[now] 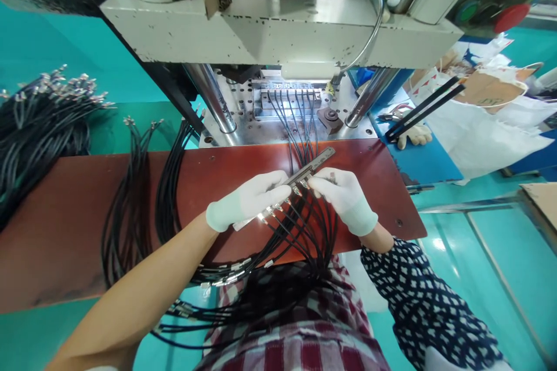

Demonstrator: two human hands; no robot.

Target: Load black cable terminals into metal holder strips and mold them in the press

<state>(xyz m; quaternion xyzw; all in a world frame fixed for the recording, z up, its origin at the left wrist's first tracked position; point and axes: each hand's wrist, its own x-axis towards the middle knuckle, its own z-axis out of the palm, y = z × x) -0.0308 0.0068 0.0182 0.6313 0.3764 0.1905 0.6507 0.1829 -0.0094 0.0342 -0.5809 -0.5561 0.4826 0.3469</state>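
Observation:
A narrow metal bar (324,157) lies tilted across the space above the red-brown board, its right end higher in the view. My left hand (261,194), in a white glove, is closed around the bar's middle. Along the bar's near side sit several metal cable connectors (278,207), with black cables (296,232) trailing down from them toward my lap. My right hand (342,194), also gloved, pinches a connector at the bar's right part. Behind the bar, more black cables run into a metal fixture (289,98) in the press.
The red-brown board (243,171) spans the front of the press (278,40). Cable bundles (134,185) lie at the left, with a large pile (43,122) at the far left. Pliers and a glove (415,134) rest on a blue surface at the right.

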